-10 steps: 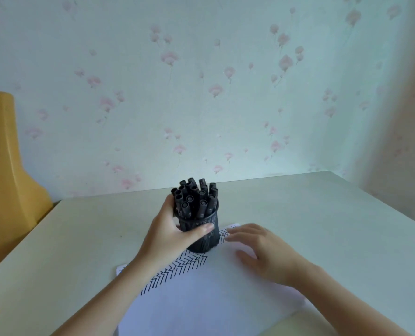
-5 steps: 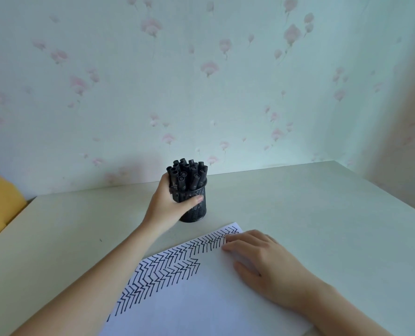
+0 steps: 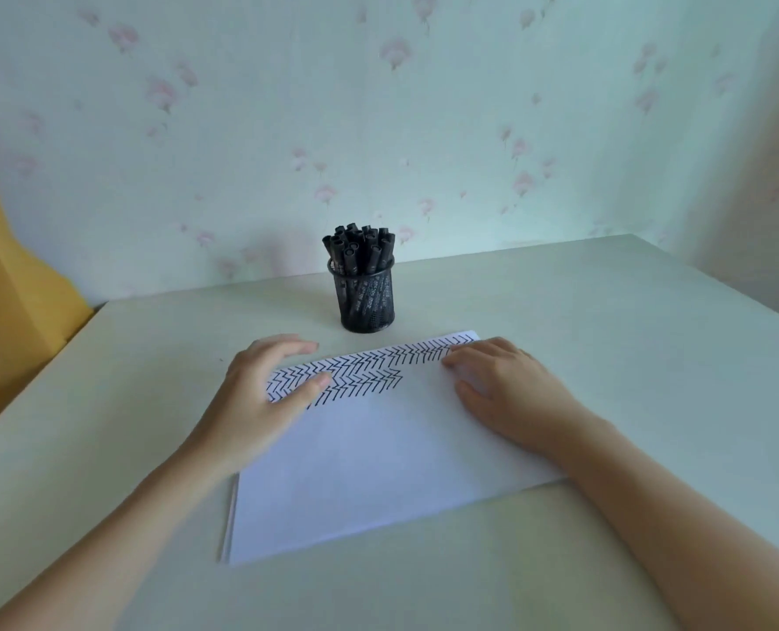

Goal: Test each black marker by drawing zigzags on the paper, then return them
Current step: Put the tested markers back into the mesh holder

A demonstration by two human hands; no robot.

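A black mesh pen cup (image 3: 366,307) stands upright on the table beyond the paper, filled with several capped black markers (image 3: 360,250). A white sheet of paper (image 3: 378,462) lies in front of me, with rows of black zigzags (image 3: 360,371) along its far edge. My left hand (image 3: 260,398) hovers over the paper's far left corner, fingers loosely spread, holding nothing, a little blurred. My right hand (image 3: 506,389) lies flat on the paper's far right part, fingertips by the zigzags. Neither hand touches the cup.
The pale table (image 3: 606,321) runs back to a flowered wall. A yellow object (image 3: 10,284) stands off the table's left side. The table's right edge slants away at the far right.
My left hand has let go of the pen cup, which now stands beyond the paper, and has drawn back over the paper's left corner. The right hand stays on the paper.
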